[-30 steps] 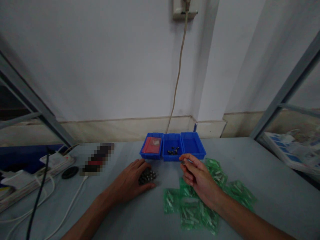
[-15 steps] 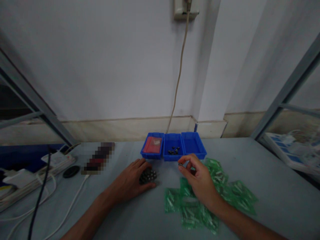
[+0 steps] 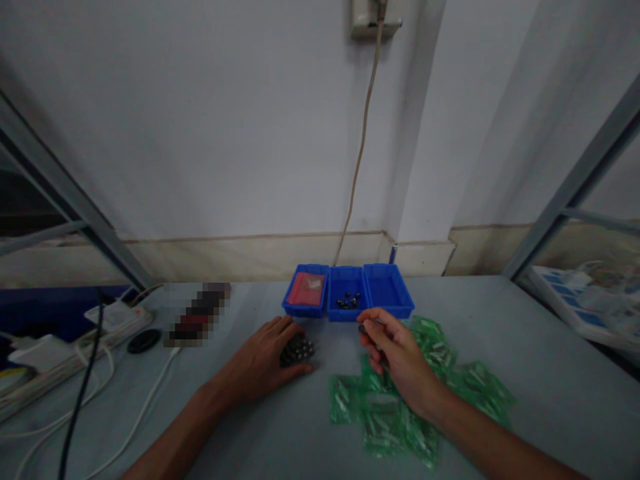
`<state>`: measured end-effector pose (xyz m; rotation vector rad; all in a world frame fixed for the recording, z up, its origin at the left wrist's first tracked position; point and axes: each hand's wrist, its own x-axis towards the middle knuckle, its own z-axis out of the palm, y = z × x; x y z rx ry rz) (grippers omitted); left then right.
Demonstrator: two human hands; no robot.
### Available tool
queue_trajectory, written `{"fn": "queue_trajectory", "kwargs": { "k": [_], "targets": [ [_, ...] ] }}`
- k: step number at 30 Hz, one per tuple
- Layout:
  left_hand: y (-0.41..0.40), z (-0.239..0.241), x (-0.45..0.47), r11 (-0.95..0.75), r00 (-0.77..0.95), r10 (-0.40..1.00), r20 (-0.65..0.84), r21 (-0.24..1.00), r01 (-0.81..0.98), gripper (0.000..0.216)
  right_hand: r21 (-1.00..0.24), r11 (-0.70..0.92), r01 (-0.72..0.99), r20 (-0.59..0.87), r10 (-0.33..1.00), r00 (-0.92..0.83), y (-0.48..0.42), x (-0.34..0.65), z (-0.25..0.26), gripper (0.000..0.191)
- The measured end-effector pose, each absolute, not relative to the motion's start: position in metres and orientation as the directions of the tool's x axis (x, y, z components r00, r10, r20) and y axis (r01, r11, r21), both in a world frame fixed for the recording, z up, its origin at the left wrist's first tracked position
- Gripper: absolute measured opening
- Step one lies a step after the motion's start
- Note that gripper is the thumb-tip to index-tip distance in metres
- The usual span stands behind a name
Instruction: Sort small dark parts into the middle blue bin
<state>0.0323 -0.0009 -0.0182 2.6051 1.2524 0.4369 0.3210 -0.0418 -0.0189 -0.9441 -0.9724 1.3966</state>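
My left hand (image 3: 273, 353) rests on the table, its fingers and thumb curled round a cluster of small dark, shiny metal parts (image 3: 299, 349). Part of that cluster is hidden under the fingers. In front of the blue trays my right hand (image 3: 393, 350) is raised, thumb and forefinger pinched on a small dark metal piece (image 3: 362, 328), of which only an end shows. The middle blue tray (image 3: 347, 277) contains several similar dark metal pieces (image 3: 350, 301). Beneath and beside my right hand lie several green plastic packets (image 3: 383, 427) with slim, pale pieces inside.
A left blue tray (image 3: 286, 301) contains a red bag (image 3: 306, 289); a right blue tray (image 3: 387, 285) adjoins the middle one. At left are a pixelated flat object (image 3: 197, 317), a black disc (image 3: 144, 341), a power strip (image 3: 60, 373) and white cables. A wall stands behind.
My right thumb has slid up along the forefinger, covering more of the small metal piece, and the other fingers have shifted. My left hand stays round the metal parts.
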Motion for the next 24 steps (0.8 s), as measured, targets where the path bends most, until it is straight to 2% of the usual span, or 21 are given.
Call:
{"fn": "queue_trajectory", "kwargs": {
  "k": [7,12,16,21,24],
  "targets": [
    [-0.001,-0.019,0.033,-0.62,0.602,0.783,0.155,0.269,0.737,0.051,-0.87,-0.142,-0.472,-0.109,0.989,-0.098,-0.04,0.324,-0.015,0.044],
    [0.0,-0.02,0.033,-0.636,0.611,0.771,0.181,0.269,0.723,0.046,-0.864,-0.133,-0.485,-0.105,0.991,-0.085,-0.04,0.323,-0.013,0.043],
    [0.002,-0.021,0.033,-0.634,0.611,0.772,0.174,0.274,0.723,0.046,-0.918,-0.051,-0.394,-0.041,0.999,-0.033,-0.039,0.323,-0.017,0.042],
    [0.002,-0.021,0.033,-0.636,0.611,0.771,0.181,0.269,0.723,0.046,-0.983,0.102,-0.153,0.105,0.994,-0.014,-0.038,0.324,-0.024,0.038],
    [0.001,-0.022,0.033,-0.634,0.606,0.773,0.187,0.274,0.723,0.045,-0.986,0.128,-0.108,0.131,0.991,-0.023,-0.037,0.325,-0.026,0.038]
  ]
}}
